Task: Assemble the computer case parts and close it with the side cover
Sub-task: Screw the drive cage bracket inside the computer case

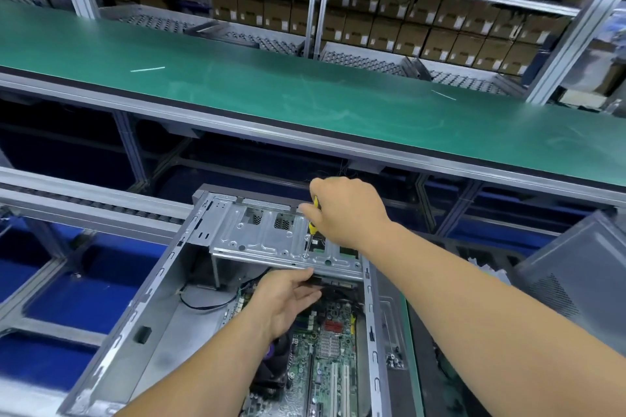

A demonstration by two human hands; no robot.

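Note:
An open grey computer case (159, 301) lies on its side in front of me, its green motherboard (325, 359) exposed. A silver drive cage (264, 234) spans the case's far end. My right hand (349, 213) grips a yellow-handled screwdriver (313, 217) held upright, its tip on the cage's top plate. My left hand (284, 301) reaches under the cage's front edge, its fingers pinching a dark part there. A dark grey side cover (572, 274) leans at the right.
A green conveyor belt (305, 91) runs across behind the case. Beyond it stand metal racks with several brown cartons (406, 30). A roller track (84, 203) lies at the left, with blue floor below.

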